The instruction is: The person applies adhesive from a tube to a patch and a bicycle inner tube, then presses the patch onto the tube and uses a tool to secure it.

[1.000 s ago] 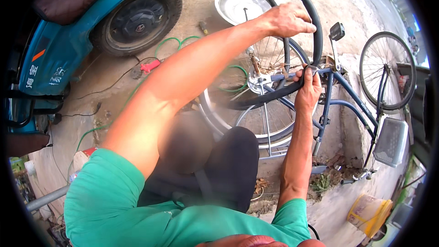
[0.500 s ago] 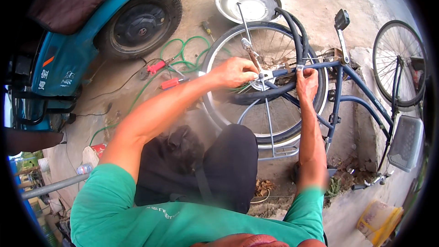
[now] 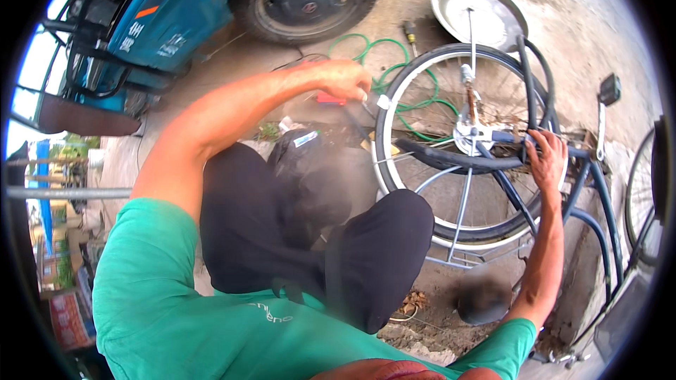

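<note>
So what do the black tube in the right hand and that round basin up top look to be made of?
Black tube: probably rubber, matte and limp, sagging across the wheel hub from the right hand. Round basin: looks like bare metal, pale grey with a dull sheen on its rim, possibly aluminium or steel.

bare concrete ground [image 3: 605, 35] in daylight; a blue vehicle [image 3: 183, 14] and round metal basin [image 3: 479, 10] sit behind.
</note>
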`<state>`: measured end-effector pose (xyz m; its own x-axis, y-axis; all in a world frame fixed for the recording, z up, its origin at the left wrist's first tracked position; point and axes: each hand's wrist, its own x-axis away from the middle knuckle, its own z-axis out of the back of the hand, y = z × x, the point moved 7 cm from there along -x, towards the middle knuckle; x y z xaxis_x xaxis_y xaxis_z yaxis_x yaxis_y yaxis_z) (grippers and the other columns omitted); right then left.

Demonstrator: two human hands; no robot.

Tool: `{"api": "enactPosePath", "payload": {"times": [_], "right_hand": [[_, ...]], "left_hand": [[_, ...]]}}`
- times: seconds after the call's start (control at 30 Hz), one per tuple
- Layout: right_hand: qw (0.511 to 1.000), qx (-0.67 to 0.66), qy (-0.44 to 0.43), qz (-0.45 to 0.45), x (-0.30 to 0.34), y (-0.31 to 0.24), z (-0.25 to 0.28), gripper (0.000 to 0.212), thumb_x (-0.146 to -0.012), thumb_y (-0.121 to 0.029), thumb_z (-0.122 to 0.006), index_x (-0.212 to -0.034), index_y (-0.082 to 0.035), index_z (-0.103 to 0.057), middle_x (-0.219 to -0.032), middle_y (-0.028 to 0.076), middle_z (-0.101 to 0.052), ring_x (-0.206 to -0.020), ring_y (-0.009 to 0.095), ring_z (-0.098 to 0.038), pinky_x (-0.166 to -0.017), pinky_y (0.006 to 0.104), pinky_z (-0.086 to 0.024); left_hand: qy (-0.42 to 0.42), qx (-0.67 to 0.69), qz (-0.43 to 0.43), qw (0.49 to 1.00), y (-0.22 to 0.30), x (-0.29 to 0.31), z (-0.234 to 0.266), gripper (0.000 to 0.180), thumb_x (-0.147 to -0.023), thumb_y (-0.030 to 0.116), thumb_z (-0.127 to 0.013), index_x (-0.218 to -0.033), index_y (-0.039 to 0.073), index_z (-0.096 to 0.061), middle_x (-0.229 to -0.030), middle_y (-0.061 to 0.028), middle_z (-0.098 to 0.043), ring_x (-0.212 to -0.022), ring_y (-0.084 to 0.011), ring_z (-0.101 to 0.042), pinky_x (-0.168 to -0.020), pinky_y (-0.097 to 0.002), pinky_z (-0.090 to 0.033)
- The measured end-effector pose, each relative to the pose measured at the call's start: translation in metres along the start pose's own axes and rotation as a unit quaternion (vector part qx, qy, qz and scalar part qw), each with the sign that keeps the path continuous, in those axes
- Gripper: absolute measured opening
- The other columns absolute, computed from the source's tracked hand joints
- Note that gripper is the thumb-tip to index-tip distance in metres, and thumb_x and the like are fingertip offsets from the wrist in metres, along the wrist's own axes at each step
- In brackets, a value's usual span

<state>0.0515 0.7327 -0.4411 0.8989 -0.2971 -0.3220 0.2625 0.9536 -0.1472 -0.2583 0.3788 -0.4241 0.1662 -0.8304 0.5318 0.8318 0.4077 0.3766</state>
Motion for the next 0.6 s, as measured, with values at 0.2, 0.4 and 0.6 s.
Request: {"api": "enactPosePath", "payload": {"times": [0.2, 0.4, 0.6], "right_hand": [[0.992, -0.048, -0.102, 0.047, -0.001, 0.026, -0.016, 0.043, -0.084, -0.028, -0.075, -0.125, -0.017, -0.068, -0.114, 0.009, -0.063, -0.110, 0.030, -0.058, -0.100, 0.0444, -0.041], [0.989, -0.053, -0.134, 0.036, -0.009, 0.024, -0.021, 0.047, -0.078, -0.024, -0.078, -0.123, -0.013, -0.067, -0.113, 0.011, -0.063, -0.109, 0.033, -0.059, -0.099, 0.0461, -0.042], [0.993, -0.023, -0.111, 0.012, -0.009, 0.025, -0.022, 0.049, -0.074, -0.018, -0.079, -0.121, -0.013, -0.066, -0.110, 0.011, -0.062, -0.108, 0.034, -0.058, -0.098, 0.0455, -0.042]], "left_hand": [[0.047, -0.035, 0.048, 0.997, -0.060, 0.026, 0.007, 0.036, -0.090, 0.031, -0.066, -0.112, 0.003, -0.070, -0.108, -0.0191, -0.071, -0.105, -0.0365, -0.066, -0.087, -0.0464, -0.051], [0.028, 0.076, 0.035, 0.996, -0.101, 0.032, -0.039, 0.030, -0.091, 0.027, -0.066, -0.108, 0.004, -0.071, -0.109, -0.0155, -0.072, -0.107, -0.0294, -0.067, -0.088, -0.0421, -0.052], [0.090, 0.112, 0.027, 0.989, -0.127, -0.035, -0.048, 0.030, -0.090, 0.025, -0.068, -0.111, 0.004, -0.072, -0.102, -0.0162, -0.074, -0.096, -0.0304, -0.071, -0.086, -0.0426, -0.053]]}}
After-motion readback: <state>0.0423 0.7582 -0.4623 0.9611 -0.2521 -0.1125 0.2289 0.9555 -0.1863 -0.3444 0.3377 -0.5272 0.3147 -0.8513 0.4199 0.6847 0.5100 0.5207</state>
